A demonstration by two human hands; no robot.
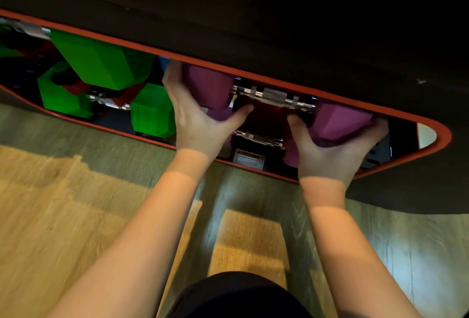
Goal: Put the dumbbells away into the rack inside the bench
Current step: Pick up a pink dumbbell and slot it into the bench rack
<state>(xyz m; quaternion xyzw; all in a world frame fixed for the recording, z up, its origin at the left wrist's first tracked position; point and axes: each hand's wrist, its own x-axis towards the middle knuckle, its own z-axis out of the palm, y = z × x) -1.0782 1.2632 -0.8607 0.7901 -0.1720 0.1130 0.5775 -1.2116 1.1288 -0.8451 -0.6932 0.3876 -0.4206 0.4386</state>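
Note:
A purple dumbbell (275,97) with a knurled steel handle lies across the right half of the orange-rimmed opening of the black bench (279,38). My left hand (195,120) cups its left purple head and my right hand (332,150) cups its right purple head from below. A second purple dumbbell (258,138) lies lower in the rack, partly hidden by my hands. In the left half sit green dumbbells: a large one (101,61) above and a smaller one (111,104) beneath it.
A white warning label (248,161) is stuck on the rack under the lower purple dumbbell. The wooden floor (76,203) lies in front of the bench, with patches of sunlight. My dark-clothed knee (238,297) is at the bottom.

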